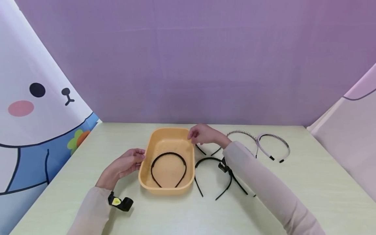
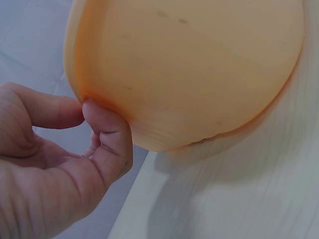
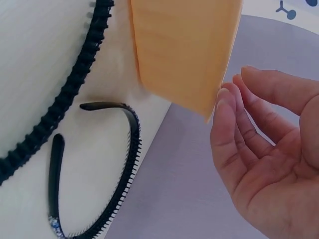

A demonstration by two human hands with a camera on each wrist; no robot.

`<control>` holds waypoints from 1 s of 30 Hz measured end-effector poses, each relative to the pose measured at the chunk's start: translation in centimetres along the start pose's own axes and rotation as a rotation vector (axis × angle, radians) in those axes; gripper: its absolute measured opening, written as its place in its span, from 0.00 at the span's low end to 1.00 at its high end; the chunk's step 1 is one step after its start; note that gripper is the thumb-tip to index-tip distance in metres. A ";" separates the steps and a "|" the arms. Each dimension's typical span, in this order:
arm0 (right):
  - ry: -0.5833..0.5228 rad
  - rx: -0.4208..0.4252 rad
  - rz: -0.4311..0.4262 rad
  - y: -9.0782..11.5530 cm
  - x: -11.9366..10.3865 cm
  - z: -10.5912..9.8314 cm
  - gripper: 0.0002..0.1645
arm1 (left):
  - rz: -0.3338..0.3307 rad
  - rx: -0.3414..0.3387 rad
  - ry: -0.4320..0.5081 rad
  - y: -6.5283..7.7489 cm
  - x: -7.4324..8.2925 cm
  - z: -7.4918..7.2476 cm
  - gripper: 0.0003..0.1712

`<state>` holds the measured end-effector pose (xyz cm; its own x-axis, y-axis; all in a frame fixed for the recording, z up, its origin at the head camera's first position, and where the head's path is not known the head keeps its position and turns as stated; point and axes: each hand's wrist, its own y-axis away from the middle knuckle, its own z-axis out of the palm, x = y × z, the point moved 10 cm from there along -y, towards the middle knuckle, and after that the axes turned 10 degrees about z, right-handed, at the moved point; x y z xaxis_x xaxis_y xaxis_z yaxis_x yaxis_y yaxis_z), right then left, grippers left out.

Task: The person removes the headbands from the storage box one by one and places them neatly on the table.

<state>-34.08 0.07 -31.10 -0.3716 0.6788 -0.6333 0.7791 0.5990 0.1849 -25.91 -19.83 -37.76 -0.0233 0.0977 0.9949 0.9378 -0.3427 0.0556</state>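
A light orange plastic basin (image 1: 165, 191) sits on the table with a black toothed headband (image 1: 168, 153) lying inside it. My left hand (image 1: 127, 163) pinches the basin's left rim between thumb and finger, which the left wrist view shows close up. At the far right corner of the basin, my right hand (image 1: 205, 133) has its fingertips right at the rim. Its thumb (image 3: 279, 89) stands apart from the basin, and the fingers are loosely bent.
Right of the basin lies a black headband (image 1: 210, 158), with more dark ones partly hidden under the right forearm. Farther right is a pale headband (image 1: 289, 150) with black tips. A purple backdrop (image 1: 188, 65) rises behind the table.
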 end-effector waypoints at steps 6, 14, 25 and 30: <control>0.011 0.006 -0.019 -0.9 -1.0 0.3 0.11 | -0.002 0.004 0.008 0.2 0.1 0.0 0.24; 0.013 0.030 -0.010 -2.3 -1.6 1.5 0.11 | -0.007 0.010 0.012 0.4 0.0 0.0 0.25; 0.087 0.025 -0.031 -3.8 -2.7 3.9 0.10 | -0.002 0.004 0.013 0.7 0.0 -0.1 0.24; 0.137 0.021 -0.060 -4.0 -3.4 5.0 0.08 | -0.004 0.000 0.015 0.8 0.0 -0.1 0.24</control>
<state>-33.44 -6.72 -33.47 -0.4820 0.6945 -0.5341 0.7631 0.6323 0.1335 -25.23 -20.23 -37.74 -0.0322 0.0853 0.9958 0.9378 -0.3419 0.0596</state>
